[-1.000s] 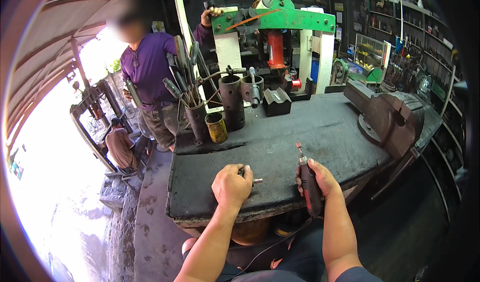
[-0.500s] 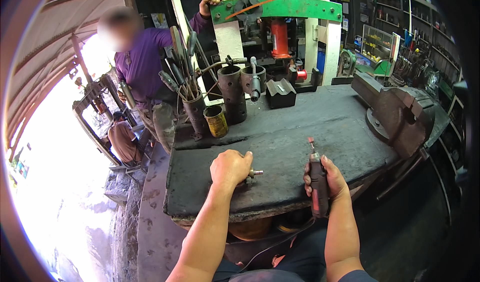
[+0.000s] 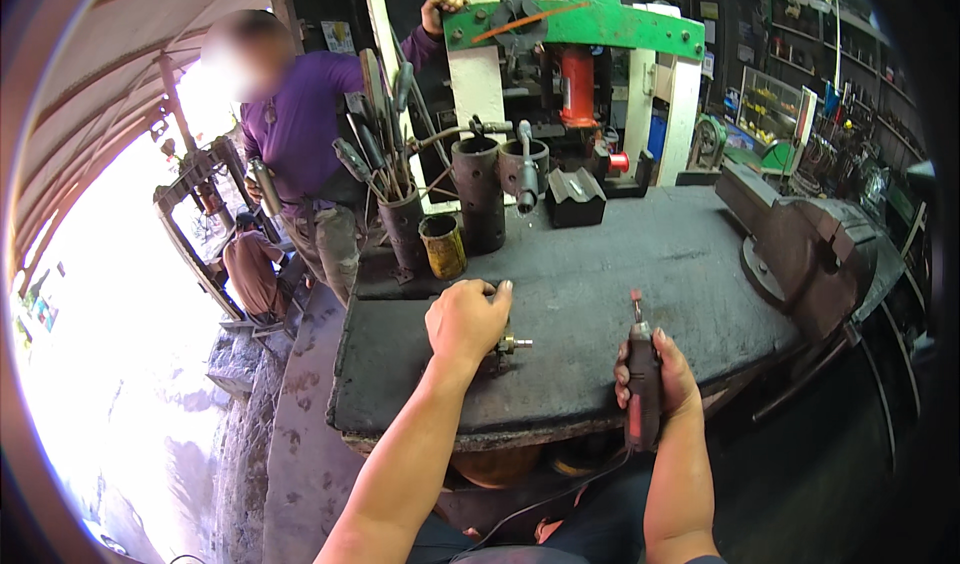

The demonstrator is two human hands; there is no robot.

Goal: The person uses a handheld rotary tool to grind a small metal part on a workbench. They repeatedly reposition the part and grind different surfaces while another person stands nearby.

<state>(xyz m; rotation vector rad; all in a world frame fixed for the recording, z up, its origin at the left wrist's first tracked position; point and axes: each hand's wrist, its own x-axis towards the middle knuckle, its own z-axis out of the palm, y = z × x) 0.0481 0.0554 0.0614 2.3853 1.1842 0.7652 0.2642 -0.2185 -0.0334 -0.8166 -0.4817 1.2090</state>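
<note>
My right hand is wrapped round a dark rotary tool, held upright at the bench's front edge. A small reddish grinding bit sits at its top end, and a cord leads down from its base. Over the dark workbench, my left hand is closed on a small metal fitting. Only the fitting's brass-coloured edge and shiny stub show beside the fingers; the rest is hidden. The grinding bit and the fitting are well apart.
A heavy bench vise stands at the right. Along the back are a yellow can, a holder full of tools, a V-block and a green press frame. A person in purple stands beyond the left corner.
The view has shifted slightly, so the bench and background sit a little further right and lower. Both hands keep their holds; the left hand's fingers look slightly repositioned on the fitting.
</note>
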